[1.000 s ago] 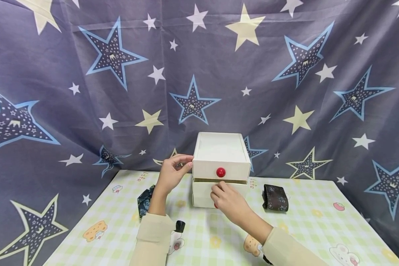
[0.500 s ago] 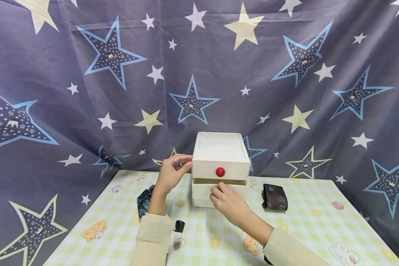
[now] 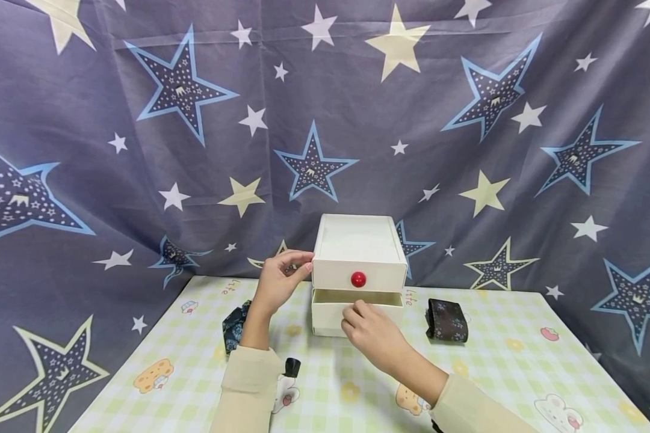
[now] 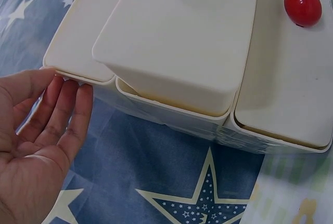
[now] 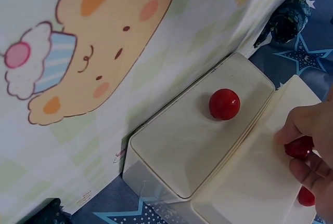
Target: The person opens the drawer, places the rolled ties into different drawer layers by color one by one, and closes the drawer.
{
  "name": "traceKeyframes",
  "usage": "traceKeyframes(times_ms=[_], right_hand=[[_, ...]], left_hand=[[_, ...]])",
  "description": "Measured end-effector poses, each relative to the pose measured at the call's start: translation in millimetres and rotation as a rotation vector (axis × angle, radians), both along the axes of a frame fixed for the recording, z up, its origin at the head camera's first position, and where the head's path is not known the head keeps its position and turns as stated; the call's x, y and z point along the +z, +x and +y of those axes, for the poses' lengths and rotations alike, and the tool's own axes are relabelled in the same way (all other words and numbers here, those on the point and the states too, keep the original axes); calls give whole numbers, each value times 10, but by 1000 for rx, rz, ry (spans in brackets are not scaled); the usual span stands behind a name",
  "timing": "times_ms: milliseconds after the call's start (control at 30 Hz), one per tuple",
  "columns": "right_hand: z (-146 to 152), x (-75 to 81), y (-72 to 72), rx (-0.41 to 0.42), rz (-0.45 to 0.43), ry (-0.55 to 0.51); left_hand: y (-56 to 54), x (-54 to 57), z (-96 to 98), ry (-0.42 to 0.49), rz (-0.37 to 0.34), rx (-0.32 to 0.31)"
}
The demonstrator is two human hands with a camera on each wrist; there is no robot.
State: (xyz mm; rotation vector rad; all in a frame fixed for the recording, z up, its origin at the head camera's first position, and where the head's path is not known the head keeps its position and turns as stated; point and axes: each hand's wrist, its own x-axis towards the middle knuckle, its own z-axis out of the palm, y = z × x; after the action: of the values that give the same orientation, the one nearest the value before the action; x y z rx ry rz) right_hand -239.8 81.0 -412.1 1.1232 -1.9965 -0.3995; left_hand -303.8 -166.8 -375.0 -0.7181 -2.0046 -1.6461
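A white cabinet (image 3: 362,237) of stacked drawers stands at the back of the table, its fronts fitted with round red knobs. The middle drawer (image 3: 333,316) is partly pulled out, while the top drawer (image 3: 333,275) and the bottom drawer (image 5: 182,146) sit in. My right hand (image 3: 374,334) pinches the middle drawer's knob (image 5: 298,147) between thumb and fingers. With fingers fairly straight, my left hand (image 3: 281,279) touches the cabinet's left side at the top drawer's front edge. In the head view, the drawer front and my right hand hide much of the drawer's inside.
Right of the cabinet lies a folded dark brown floral item (image 3: 447,321). A dark blue floral item (image 3: 234,328) lies on the left, partly behind my left forearm. A green checked cloth (image 3: 352,394) covers the table, and a starry curtain (image 3: 439,162) hangs behind it.
The middle drawer has come a little farther out, widening the gap behind its front. My right hand has moved slightly toward me with the knob. My left hand stays at the cabinet's side.
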Motion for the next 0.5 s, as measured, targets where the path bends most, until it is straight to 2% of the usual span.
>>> traceKeyframes(times_ms=[500], right_hand=[[4, 5, 61, 21, 5, -12]], left_hand=[[0, 0, 5, 13, -11, -3]])
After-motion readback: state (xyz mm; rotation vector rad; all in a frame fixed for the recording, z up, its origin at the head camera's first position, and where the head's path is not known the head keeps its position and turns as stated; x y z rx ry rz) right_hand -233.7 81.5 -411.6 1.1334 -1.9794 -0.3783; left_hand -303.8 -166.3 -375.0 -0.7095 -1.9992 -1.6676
